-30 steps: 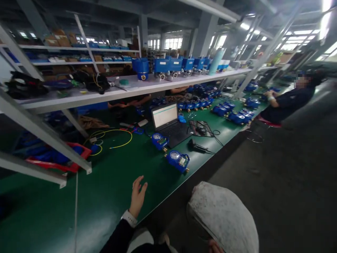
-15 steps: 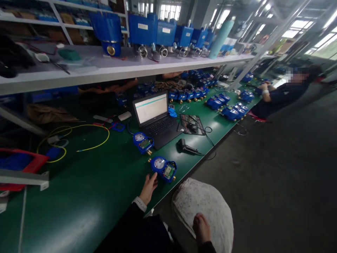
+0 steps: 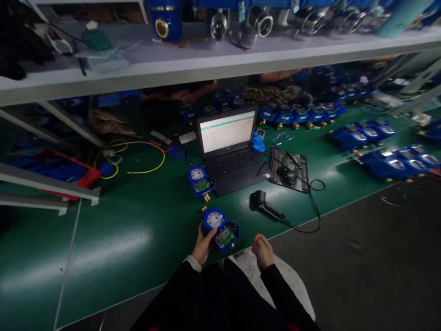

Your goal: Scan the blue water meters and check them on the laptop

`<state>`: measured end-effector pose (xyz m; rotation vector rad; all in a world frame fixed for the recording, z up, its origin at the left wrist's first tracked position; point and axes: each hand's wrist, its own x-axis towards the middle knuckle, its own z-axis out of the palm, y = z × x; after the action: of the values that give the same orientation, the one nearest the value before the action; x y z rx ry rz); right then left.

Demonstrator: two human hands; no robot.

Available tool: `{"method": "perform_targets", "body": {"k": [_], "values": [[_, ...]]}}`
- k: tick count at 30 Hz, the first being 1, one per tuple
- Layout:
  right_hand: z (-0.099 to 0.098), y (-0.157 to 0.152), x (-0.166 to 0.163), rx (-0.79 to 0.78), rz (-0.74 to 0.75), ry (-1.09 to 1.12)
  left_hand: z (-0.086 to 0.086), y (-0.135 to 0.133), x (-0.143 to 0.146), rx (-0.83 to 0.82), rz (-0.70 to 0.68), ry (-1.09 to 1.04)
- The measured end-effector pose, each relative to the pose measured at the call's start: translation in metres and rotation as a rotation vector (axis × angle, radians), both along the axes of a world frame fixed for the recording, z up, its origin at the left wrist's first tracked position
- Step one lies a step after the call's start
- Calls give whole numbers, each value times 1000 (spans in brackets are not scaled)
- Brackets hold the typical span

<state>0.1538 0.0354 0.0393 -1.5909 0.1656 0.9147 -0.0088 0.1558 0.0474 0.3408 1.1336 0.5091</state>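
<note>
My left hand grips a blue water meter by its left side, thumb on top and fingers around the edge. The meter lies near the table's front edge, its round dial facing up, with an exposed green circuit board and small display beside the dial. My right hand is closed just off the table edge, right of the meter; whether anything is inside its curled fingers is hidden. Behind the held meter lies a second blue water meter, close to the open laptop.
A black barcode scanner lies right of the meters. Behind it are a mouse and its pad. A yellow cable curls at left. Several blue meters stand at right. A shelf crosses above; another person's arms show beneath.
My view has turned to the right and down. My left hand has closed on the water meter's side. My right hand has come up from over the white stool to the table edge.
</note>
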Motion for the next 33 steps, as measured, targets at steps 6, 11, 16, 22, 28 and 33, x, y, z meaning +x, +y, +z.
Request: {"method": "perform_targets", "body": {"k": [6,11,16,22,28,33], "values": [[-1,23,43,39,184,58,8,-8,-23,21,175,93],[-9,24,53,40,290,74,17,17,-70,31,280,134],[-12,31,48,45,332,92,19,84,-100,61,241,86],[-3,9,51,-30,334,100,1,155,-93,66,155,6],[-1,-35,47,-125,182,40,-3,190,-74,97,88,-19],[-4,-52,34,-159,87,-34,-2,190,-75,133,36,64]]}}
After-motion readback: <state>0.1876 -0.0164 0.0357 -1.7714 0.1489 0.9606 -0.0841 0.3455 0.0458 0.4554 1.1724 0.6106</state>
